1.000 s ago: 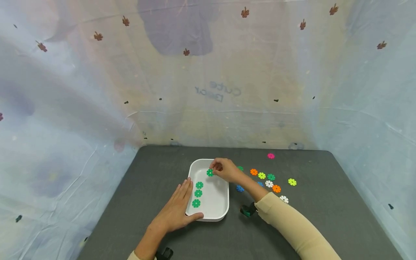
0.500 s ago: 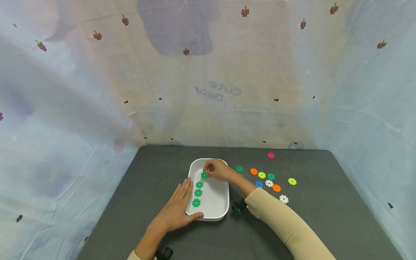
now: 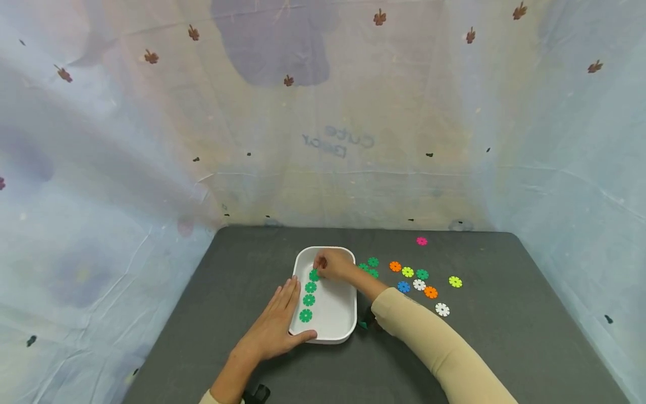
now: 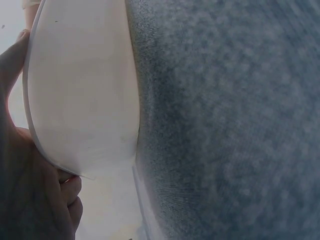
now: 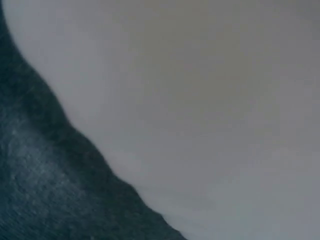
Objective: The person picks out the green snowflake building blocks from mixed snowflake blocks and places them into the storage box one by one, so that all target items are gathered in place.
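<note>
My right hand (image 3: pixel 334 264) is over the far part of a white tray (image 3: pixel 335 320). Its thumb and fingertips pinch a green flower-shaped disc (image 3: pixel 314 275) at the top of a column. Below that one, three more green discs (image 3: pixel 309 300) lie along the tray's left side. My left hand (image 3: pixel 273 322) rests on the tray's near left corner, fingers straight along the left rim and thumb on the near rim. In the left wrist view, the left hand (image 4: pixel 40 200) touches the tray's outer wall (image 4: pixel 85 90). The right wrist view has only a blurred pale surface beside dark table.
Right of the tray, loose flower discs lie on the dark table (image 3: pixel 504 336): several green (image 3: pixel 373 262), two orange (image 3: pixel 395 266), two yellow (image 3: pixel 455 281), two white (image 3: pixel 442 310), a blue (image 3: pixel 404 287) and a pink (image 3: pixel 421 241). A patterned sheet (image 3: pixel 343 191) hangs behind.
My right hand has moved left across the tray with its green disc, then slightly nearer, bringing it in line above the other three. The left hand has stayed put.
</note>
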`<state>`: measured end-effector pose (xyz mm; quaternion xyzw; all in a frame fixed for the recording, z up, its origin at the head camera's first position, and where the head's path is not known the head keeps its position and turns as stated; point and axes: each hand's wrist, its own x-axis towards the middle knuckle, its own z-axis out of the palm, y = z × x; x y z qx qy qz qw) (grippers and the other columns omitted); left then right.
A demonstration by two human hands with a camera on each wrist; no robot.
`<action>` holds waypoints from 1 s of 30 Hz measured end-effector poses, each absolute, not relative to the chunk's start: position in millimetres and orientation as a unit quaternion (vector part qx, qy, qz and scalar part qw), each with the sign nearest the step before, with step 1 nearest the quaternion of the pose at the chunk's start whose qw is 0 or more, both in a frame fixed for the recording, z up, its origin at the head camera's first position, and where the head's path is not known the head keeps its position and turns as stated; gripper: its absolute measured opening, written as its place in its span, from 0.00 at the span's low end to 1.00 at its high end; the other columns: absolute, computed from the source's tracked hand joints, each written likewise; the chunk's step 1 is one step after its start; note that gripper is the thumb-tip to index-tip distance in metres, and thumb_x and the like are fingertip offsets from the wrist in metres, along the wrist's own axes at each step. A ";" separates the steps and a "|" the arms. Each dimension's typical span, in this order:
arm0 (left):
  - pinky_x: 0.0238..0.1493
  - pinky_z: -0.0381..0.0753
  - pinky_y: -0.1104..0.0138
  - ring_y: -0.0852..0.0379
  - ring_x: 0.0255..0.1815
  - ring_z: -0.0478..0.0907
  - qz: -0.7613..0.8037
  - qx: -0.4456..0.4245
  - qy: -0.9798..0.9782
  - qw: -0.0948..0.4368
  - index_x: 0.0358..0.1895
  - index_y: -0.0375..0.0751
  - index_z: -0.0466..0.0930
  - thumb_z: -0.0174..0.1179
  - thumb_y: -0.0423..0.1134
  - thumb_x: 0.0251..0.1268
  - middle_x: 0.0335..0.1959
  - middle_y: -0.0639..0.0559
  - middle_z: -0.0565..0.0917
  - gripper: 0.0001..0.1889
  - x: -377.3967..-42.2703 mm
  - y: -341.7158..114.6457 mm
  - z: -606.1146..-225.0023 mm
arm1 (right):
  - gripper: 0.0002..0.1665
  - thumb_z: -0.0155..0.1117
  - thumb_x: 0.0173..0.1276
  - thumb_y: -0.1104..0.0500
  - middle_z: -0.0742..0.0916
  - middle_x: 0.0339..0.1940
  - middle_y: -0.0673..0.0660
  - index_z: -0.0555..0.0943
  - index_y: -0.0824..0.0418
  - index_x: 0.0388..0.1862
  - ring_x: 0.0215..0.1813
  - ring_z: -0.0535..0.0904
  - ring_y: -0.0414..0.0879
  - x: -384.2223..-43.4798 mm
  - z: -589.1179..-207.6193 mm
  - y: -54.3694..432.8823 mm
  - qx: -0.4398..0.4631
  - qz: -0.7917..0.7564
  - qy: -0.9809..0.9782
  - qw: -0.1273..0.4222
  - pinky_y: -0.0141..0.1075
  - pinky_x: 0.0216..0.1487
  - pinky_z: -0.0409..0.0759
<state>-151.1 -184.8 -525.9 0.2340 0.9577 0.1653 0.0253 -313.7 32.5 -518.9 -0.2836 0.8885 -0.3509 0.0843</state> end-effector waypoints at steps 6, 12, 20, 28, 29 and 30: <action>0.89 0.42 0.49 0.47 0.91 0.35 0.158 0.231 0.960 0.024 0.88 0.35 0.36 0.52 0.81 0.68 0.90 0.41 0.40 0.65 -150.8 -184.5 -526.7 | 0.04 0.71 0.68 0.73 0.85 0.31 0.54 0.86 0.70 0.41 0.33 0.76 0.41 -313.2 -521.3 31.7 -0.295 -0.374 0.875 0.079 0.30 0.35 0.76; 0.89 0.43 0.49 0.46 0.91 0.36 0.164 0.236 0.958 0.020 0.88 0.34 0.37 0.54 0.80 0.68 0.90 0.40 0.39 0.65 -152.2 -184.3 -526.7 | 0.04 0.70 0.70 0.73 0.88 0.35 0.58 0.86 0.71 0.43 0.36 0.80 0.43 -308.9 -513.3 36.2 -0.312 -0.398 0.862 0.051 0.32 0.40 0.80; 0.89 0.42 0.49 0.48 0.91 0.34 0.170 0.231 0.958 0.024 0.88 0.34 0.36 0.57 0.79 0.68 0.90 0.41 0.38 0.65 -152.3 -183.8 -526.7 | 0.06 0.68 0.77 0.67 0.88 0.40 0.55 0.87 0.67 0.50 0.41 0.83 0.44 -305.4 -487.0 63.6 -0.299 -0.408 0.862 0.037 0.37 0.45 0.85; 0.89 0.43 0.49 0.47 0.91 0.36 0.173 0.231 0.957 0.020 0.88 0.34 0.37 0.60 0.76 0.68 0.90 0.40 0.40 0.65 -152.5 -183.1 -527.4 | 0.06 0.67 0.80 0.63 0.89 0.44 0.54 0.87 0.61 0.51 0.45 0.85 0.47 -303.2 -478.5 115.4 -0.279 -0.413 0.867 0.019 0.45 0.50 0.86; 0.89 0.43 0.49 0.47 0.91 0.36 0.172 0.230 0.958 0.019 0.88 0.34 0.37 0.60 0.77 0.67 0.90 0.40 0.40 0.65 -152.6 -183.2 -527.7 | 0.07 0.67 0.80 0.63 0.89 0.44 0.54 0.86 0.61 0.52 0.45 0.85 0.47 -303.3 -479.3 122.1 -0.274 -0.414 0.868 0.022 0.45 0.50 0.86; 0.89 0.43 0.49 0.47 0.91 0.37 0.171 0.230 0.958 0.019 0.88 0.34 0.37 0.59 0.77 0.67 0.90 0.40 0.40 0.65 -152.6 -183.4 -527.8 | 0.08 0.66 0.80 0.63 0.88 0.44 0.54 0.86 0.63 0.53 0.45 0.84 0.47 -303.6 -480.9 128.7 -0.269 -0.413 0.869 0.023 0.46 0.50 0.86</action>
